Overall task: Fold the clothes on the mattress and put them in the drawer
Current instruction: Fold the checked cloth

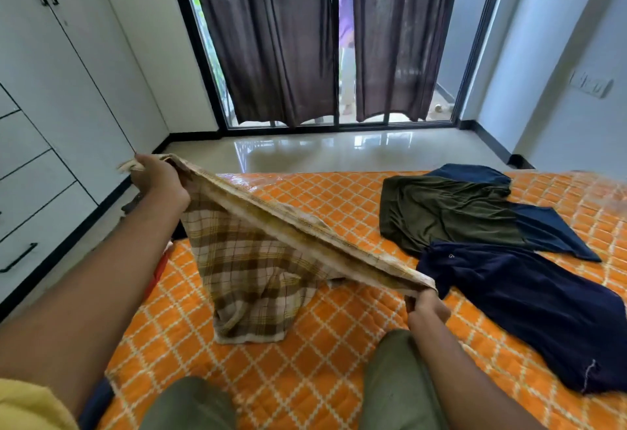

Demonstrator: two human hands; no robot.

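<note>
Head view: both hands hold checked cloth (251, 260) taut above mattress (305, 378).
Left hand (159, 178) grips 10 o'clock corner, right hand (428, 309) pinches 4 o'clock corner; shirts (509, 260) at 3 o'clock.

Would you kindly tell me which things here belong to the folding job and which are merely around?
Job: checked cloth held by left hand and right hand; olive garment; navy shirt; mattress; drawers.
Around: curtains, wall switch.

cloth (258, 260): brown-cream plaid
mattress (305, 378): orange, white lattice
shirts (529, 310): navy, olive
curtains (271, 39): dark brown
wardrobe (51, 90): white
</note>
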